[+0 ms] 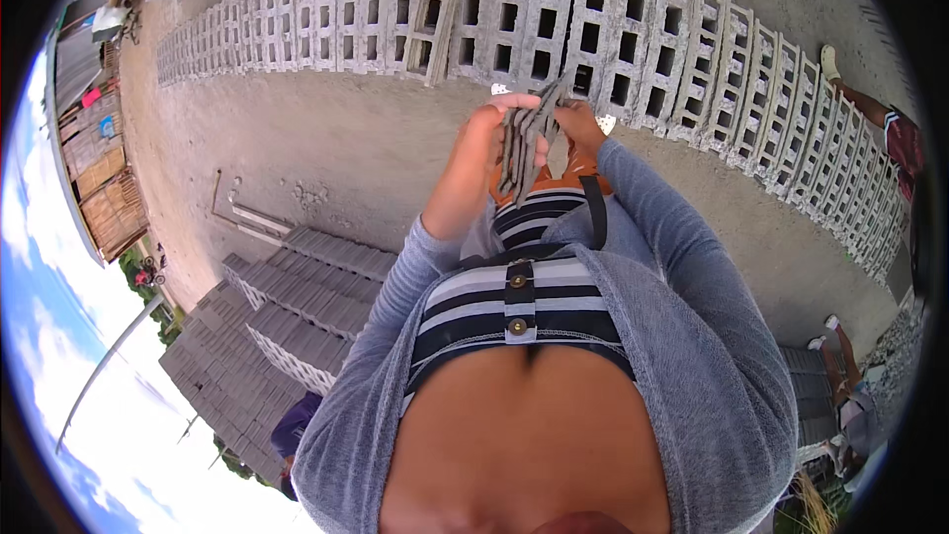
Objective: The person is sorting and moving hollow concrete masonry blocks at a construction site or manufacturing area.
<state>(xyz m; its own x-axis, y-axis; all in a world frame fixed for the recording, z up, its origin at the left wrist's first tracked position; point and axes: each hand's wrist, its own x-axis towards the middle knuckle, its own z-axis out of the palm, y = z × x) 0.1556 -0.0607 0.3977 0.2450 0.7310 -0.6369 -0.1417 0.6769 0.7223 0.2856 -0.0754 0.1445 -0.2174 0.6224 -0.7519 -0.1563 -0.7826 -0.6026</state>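
Both hands appear in the head view: the left hand grips thin grey strips, too overlapped to count; the right hand meets their upper end, fingertips hidden, its hold unclear. The strips overlap the near edge of the block row. The dark rim cuts off a person beyond.

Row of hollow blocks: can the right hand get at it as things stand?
Probably, by bending: the row of hollow blocks stands just ahead on the ground, with no barrier seen between. The right hand is at the grey flat pieces, though, and may need freeing first.
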